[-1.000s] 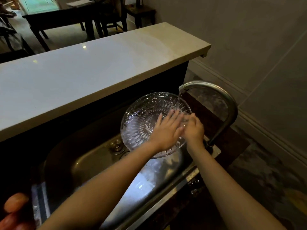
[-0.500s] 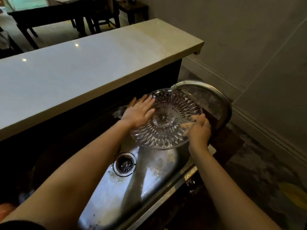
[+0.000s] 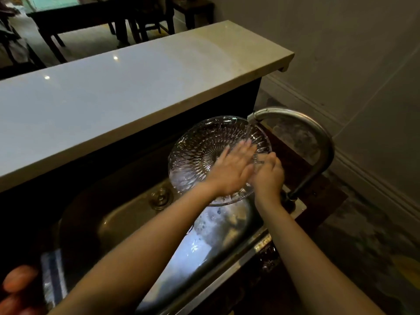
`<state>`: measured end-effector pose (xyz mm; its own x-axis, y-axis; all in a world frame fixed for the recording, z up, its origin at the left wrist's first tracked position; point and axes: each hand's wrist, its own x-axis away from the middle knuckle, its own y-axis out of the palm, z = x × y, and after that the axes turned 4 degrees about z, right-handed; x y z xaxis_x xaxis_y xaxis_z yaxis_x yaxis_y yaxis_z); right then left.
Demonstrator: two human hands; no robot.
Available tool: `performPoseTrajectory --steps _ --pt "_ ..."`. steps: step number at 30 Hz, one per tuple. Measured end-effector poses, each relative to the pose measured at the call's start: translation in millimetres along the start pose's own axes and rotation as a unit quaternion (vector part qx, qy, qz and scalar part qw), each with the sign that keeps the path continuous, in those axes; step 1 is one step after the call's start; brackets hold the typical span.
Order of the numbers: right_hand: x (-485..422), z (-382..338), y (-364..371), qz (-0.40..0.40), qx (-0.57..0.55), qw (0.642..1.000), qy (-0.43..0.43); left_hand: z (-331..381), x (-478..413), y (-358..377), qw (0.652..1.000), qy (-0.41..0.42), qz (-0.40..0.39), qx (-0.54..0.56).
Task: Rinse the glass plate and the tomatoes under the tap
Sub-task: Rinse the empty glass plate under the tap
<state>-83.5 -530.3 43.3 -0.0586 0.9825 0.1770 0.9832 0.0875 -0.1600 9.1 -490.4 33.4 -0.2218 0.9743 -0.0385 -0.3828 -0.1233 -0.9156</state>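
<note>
Head view shows the glass plate (image 3: 200, 155) held tilted over the sink (image 3: 127, 221), under the tap (image 3: 302, 123), with the stream landing just beyond the left hand's fingers (image 3: 244, 147). The left hand (image 3: 231, 169) lies flat and open against the plate's inner face, fingers spread, gripping nothing. The right hand (image 3: 269, 176) is closed on the plate's near-right rim, carrying it. Most of the plate lies ahead and left of both hands. Tomatoes (image 3: 16, 283) sit well behind the left hand, near the bottom-left corner, seemingly unrinsed so far; the left hand is nearer to them.
</note>
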Motion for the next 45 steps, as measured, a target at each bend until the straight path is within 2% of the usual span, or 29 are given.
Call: performPoseTrajectory --steps 3,7,10,14,17,21,23,33,38,42,45 --pt "3 1 -2 -0.011 -0.001 1.000 0.005 -13 -31 -13 1.000 -0.016 0.006 -0.007" --pt "1 -3 -8 0.008 -0.030 0.999 0.024 -33 -49 -19 0.998 0.059 -0.005 -0.016" --pt "-5 -6 -11 0.020 -0.033 0.999 0.028 -65 -44 -22 0.999 0.010 0.008 -0.044" --pt "-18 -5 -19 0.039 -0.017 0.999 0.015 -91 -9 -16 0.996 -0.028 -0.016 -0.081" --pt "-20 2 -19 0.045 -0.002 0.999 0.005 -75 20 -3 0.997 -0.048 -0.043 -0.051" --pt "-20 4 -10 0.062 -0.005 0.998 0.002 -31 33 17 0.996 0.026 -0.081 0.041" --pt "-20 0 -4 0.054 -0.003 0.999 0.004 -23 26 15 0.995 0.014 -0.079 0.067" --pt "-29 -15 -4 0.057 0.002 0.997 -0.044 -17 6 8 0.997 0.023 -0.016 0.077" --pt "-35 -15 -13 0.060 -0.010 0.998 -0.024 -9 0 5 0.997 0.025 -0.020 0.075" --pt "-18 -5 -3 -0.013 0.011 1.000 0.007 1 -12 -1 0.997 0.052 0.008 0.054" --pt "-9 -1 -5 -0.019 -0.008 0.999 0.044 5 -20 8 0.997 0.082 0.016 -0.006"
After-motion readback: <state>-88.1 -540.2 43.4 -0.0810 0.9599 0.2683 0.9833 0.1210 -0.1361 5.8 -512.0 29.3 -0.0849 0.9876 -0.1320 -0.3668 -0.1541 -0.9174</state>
